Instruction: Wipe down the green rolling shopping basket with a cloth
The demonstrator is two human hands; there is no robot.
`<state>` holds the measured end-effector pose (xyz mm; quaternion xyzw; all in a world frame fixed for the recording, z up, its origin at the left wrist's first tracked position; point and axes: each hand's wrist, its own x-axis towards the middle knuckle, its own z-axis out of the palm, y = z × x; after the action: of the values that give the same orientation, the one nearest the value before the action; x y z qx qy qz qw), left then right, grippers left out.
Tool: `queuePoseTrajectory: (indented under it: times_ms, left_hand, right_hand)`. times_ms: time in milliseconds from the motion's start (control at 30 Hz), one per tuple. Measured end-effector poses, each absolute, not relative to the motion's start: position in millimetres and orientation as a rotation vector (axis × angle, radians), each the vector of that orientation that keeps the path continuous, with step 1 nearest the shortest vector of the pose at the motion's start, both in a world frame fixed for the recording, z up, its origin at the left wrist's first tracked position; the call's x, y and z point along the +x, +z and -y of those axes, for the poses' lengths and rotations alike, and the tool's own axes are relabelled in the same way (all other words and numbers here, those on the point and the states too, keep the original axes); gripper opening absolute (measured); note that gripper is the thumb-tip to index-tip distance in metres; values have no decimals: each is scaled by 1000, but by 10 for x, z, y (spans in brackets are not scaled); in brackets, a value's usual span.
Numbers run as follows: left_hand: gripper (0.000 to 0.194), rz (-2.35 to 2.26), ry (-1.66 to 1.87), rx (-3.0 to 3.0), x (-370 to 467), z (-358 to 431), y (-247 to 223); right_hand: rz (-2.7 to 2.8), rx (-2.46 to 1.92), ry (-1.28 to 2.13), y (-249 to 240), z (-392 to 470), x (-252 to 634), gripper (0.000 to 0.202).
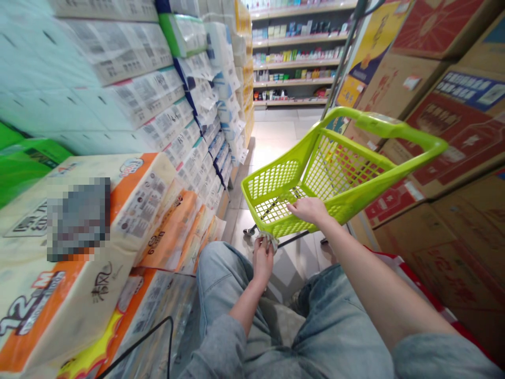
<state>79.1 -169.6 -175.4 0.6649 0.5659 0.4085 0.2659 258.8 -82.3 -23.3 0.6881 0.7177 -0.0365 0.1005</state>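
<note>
Left grip [263,259] closed on crumpled cloth [270,240] at green cart [357,198], right grip [310,210] closed on its side rim.

the green cart [347,197] is open from above, room for a hand to pass in; its lattice walls block the sides. the right hand [310,209] covers part of its near side. floor [268,147] leaves a way between the cart and the paper packs [165,79]. cartons [445,100] crowd the other side; knees flank the near space.
</note>
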Motion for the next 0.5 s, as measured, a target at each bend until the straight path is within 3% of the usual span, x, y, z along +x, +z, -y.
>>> queuePoseTrajectory:
  times_ms: [500]
  left_hand:
    - [17, -1451, 1188, 1775, 738, 1634, -1306]
  right_hand:
    - [-2178, 1978, -35, -274, 772, 2552, 69]
